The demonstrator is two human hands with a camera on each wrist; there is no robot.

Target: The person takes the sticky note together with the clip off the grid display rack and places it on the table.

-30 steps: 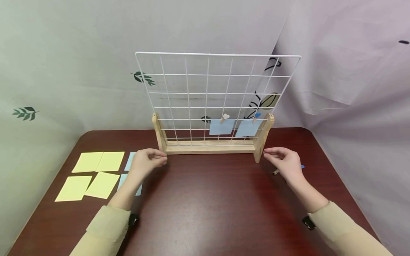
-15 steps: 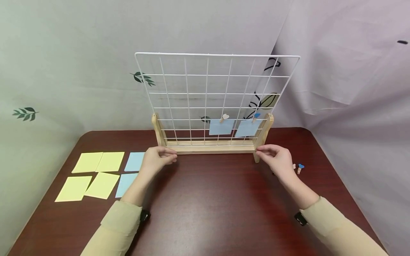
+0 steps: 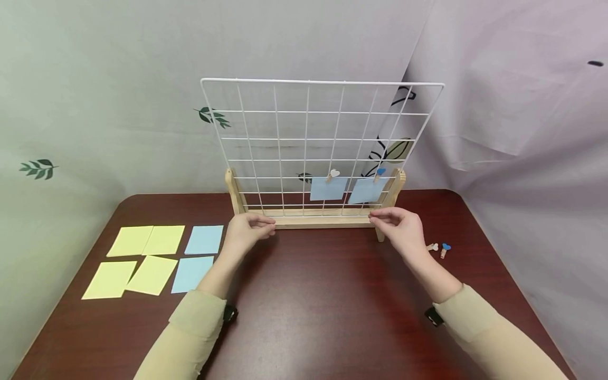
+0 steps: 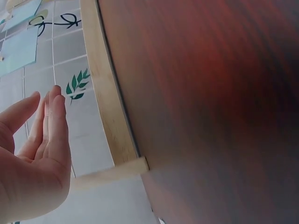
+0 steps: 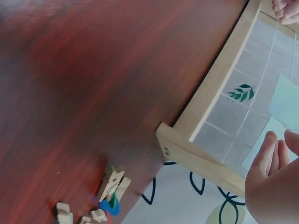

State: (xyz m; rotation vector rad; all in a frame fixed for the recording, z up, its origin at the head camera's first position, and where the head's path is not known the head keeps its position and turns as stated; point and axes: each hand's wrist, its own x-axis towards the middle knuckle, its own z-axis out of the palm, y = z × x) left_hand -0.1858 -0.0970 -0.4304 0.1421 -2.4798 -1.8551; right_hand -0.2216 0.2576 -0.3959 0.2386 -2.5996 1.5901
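In the head view, my left hand hovers before the left end of a rack's wooden base. My right hand is before the base's right end. Both hands have loosely bent fingers; in the wrist views, thumb and fingertips stand apart with nothing between them. The rack carries a white wire grid, leaning back. Low on its right side hang two light blue paper notes: the left note under a clothespin with a white heart, the tilted right note under one with a blue heart.
Yellow paper notes lie on the dark red table at the left, with two light blue notes beside them. Several small wooden clothespins with coloured hearts lie right of the rack. A patterned cloth hangs behind.
Both hands have moved inward along the rack's base, the left one rightward and the right one leftward. Blue notes and clothespins on the table have come into fuller view.
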